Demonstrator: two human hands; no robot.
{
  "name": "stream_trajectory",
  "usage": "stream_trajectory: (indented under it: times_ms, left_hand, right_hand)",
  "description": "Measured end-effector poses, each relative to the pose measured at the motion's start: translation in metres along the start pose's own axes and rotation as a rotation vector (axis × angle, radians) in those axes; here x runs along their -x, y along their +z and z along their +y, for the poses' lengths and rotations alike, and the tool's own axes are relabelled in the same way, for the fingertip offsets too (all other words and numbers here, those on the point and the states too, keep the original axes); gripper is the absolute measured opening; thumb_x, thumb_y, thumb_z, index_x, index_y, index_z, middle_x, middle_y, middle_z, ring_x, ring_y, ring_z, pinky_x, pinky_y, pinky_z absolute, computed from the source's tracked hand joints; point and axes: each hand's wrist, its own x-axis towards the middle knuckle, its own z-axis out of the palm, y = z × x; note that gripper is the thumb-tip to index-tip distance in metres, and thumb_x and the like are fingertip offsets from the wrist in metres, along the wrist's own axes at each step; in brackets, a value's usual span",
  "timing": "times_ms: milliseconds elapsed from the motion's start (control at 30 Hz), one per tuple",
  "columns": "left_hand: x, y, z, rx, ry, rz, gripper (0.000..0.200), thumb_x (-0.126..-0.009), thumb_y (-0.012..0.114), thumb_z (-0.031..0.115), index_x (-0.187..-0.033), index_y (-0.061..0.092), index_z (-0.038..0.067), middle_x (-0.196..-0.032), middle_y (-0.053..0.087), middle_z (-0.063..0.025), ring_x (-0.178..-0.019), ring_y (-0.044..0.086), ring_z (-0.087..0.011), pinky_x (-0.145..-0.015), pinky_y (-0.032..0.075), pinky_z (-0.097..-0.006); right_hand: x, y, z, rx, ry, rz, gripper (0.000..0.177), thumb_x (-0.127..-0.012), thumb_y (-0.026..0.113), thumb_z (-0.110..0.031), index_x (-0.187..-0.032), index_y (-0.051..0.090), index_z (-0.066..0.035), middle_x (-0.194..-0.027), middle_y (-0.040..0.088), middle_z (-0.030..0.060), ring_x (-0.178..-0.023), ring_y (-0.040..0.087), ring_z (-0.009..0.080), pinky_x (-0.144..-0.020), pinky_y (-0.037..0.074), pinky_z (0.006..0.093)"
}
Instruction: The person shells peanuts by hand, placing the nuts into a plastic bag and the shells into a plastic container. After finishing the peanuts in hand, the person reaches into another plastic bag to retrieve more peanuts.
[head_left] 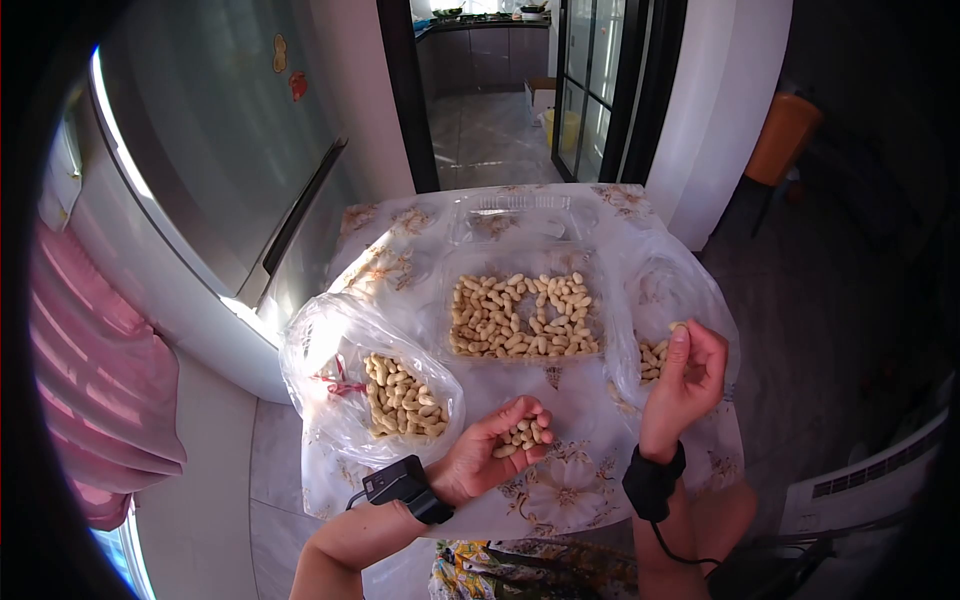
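Room: beyond the table, a doorway with dark framing opens onto a kitchen with grey cabinets (485, 55); at the left stands a glossy refrigerator (230, 110), and pink cloth (95, 370) hangs nearer by.
Table (570, 488): covered with a pale cloth printed with brown flowers, sunlit in patches along its left side.
Clear tray (520, 261): near the middle of the table, its bottom spread with unshelled peanuts (480, 325) – a bare patch shows among them. Its transparent lid (515, 215) lies open at the far side.
Left bag (318, 330): clear plastic, gaping, resting beside the tray with a heap of peanuts inside and a red tie (343, 383) at its edge.
Right bag (672, 272): also clear, on the tray's other side, with more peanuts showing in its near part.
Left hand (507, 443): palm up in front of the tray, fingers curled around a small cluster of peanuts.
Right hand (690, 375): raised at the right bag – thumb and fingertips pinched on one peanut, mostly hidden by them.
Wrists: a black boxy device (405, 487) on the left, a black band (655, 482) with a cable on the right.
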Motion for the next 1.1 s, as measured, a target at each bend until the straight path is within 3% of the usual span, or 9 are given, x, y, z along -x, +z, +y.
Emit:
stream_trajectory:
  times_ms: [233, 300, 433, 533, 600, 700, 833, 967, 1100]
  left_hand:
    - [0.001, 0.002, 0.001, -0.003, 0.001, 0.013, 0.019, -0.098, 0.058, 0.030, -0.103, 0.059, 0.012, -0.101, 0.061, -0.0025, -0.096, 0.061, -0.0182, -0.081, 0.049, -0.0305]
    - [0.002, 0.003, 0.001, 0.000, -0.005, 0.016, 0.019, -0.099, 0.057, 0.030, -0.103, 0.059, 0.012, -0.101, 0.061, -0.0026, -0.096, 0.061, -0.0183, -0.081, 0.049, -0.0304]
    - [0.001, 0.003, 0.001, -0.002, -0.005, 0.002, 0.019, -0.099, 0.057, 0.031, -0.103, 0.059, 0.012, -0.101, 0.061, -0.0029, -0.096, 0.061, -0.0184, -0.080, 0.048, -0.0301]
    - [0.000, 0.000, 0.000, 0.008, 0.000, -0.011, 0.024, -0.100, 0.054, 0.034, -0.104, 0.059, 0.011, -0.102, 0.061, -0.0034, -0.096, 0.060, -0.0192, -0.079, 0.048, -0.0303]
    - [-0.001, -0.002, 0.001, 0.023, -0.004, -0.010, 0.029, -0.100, 0.051, 0.038, -0.106, 0.060, 0.010, -0.103, 0.062, -0.0038, -0.097, 0.060, -0.0198, -0.079, 0.048, -0.0307]
    - [-0.002, -0.004, 0.001, 0.047, -0.010, -0.031, 0.041, -0.100, 0.047, 0.046, -0.112, 0.060, 0.008, -0.105, 0.062, -0.0052, -0.099, 0.060, -0.0212, -0.081, 0.048, -0.0317]
    - [-0.001, 0.002, 0.003, 0.040, 0.011, -0.026, 0.057, -0.099, 0.044, 0.054, -0.126, 0.057, 0.005, -0.111, 0.062, -0.0080, -0.105, 0.060, -0.0231, -0.088, 0.048, -0.0329]
    - [0.001, 0.013, 0.001, 0.079, 0.078, 0.102, 0.067, -0.095, 0.046, 0.060, -0.128, 0.053, 0.002, -0.118, 0.062, -0.0122, -0.110, 0.058, -0.0280, -0.098, 0.046, -0.0387]
    - [0.003, 0.006, 0.003, 0.082, 0.062, -0.036, 0.074, -0.096, 0.038, 0.064, -0.135, 0.046, 0.001, -0.121, 0.059, -0.0116, -0.113, 0.057, -0.0241, -0.106, 0.041, -0.0408]
  right_hand:
    - [-0.008, 0.003, -0.006, -0.460, 0.211, -0.079, 0.012, -0.096, 0.061, -0.008, -0.107, 0.060, -0.003, -0.106, 0.061, 0.0036, -0.085, 0.058, 0.0103, -0.078, 0.047, 0.0241]
    - [-0.010, 0.000, -0.007, -0.840, 0.566, -0.127, 0.012, -0.098, 0.059, -0.013, -0.108, 0.060, -0.005, -0.108, 0.063, 0.0049, -0.087, 0.061, 0.0123, -0.080, 0.048, 0.0267]
    - [-0.012, -0.008, 0.012, -0.992, 0.626, -0.220, 0.014, -0.098, 0.059, -0.016, -0.108, 0.060, -0.006, -0.110, 0.063, 0.0061, -0.089, 0.062, 0.0128, -0.079, 0.049, 0.0283]
    - [-0.010, -0.005, 0.010, -0.777, 0.550, -0.144, 0.012, -0.097, 0.061, -0.012, -0.107, 0.060, -0.006, -0.108, 0.063, 0.0045, -0.086, 0.061, 0.0110, -0.079, 0.048, 0.0266]
    - [-0.009, -0.004, 0.007, -0.222, 0.307, -0.031, 0.012, -0.094, 0.063, -0.006, -0.106, 0.061, -0.005, -0.105, 0.062, 0.0042, -0.083, 0.059, 0.0116, -0.077, 0.046, 0.0248]
    - [-0.009, -0.002, 0.006, 0.057, 0.095, -0.019, 0.017, -0.089, 0.067, -0.002, -0.104, 0.061, -0.003, -0.097, 0.062, 0.0045, -0.080, 0.058, 0.0136, -0.075, 0.045, 0.0234]
    - [-0.001, 0.006, -0.004, 0.062, -0.105, -0.046, 0.016, -0.085, 0.070, -0.002, -0.099, 0.063, -0.003, -0.090, 0.063, 0.0044, -0.081, 0.060, 0.0146, -0.074, 0.045, 0.0242]
    - [0.019, 0.013, -0.021, -0.250, -0.017, -1.009, 0.018, -0.076, 0.079, -0.008, -0.090, 0.068, -0.006, -0.083, 0.065, 0.0035, -0.079, 0.062, 0.0182, -0.076, 0.046, 0.0319]
    - [0.031, 0.022, -0.021, -0.231, -0.325, -1.231, 0.025, -0.070, 0.083, -0.011, -0.093, 0.072, -0.009, -0.092, 0.066, 0.0040, -0.087, 0.061, 0.0208, -0.076, 0.049, 0.0321]
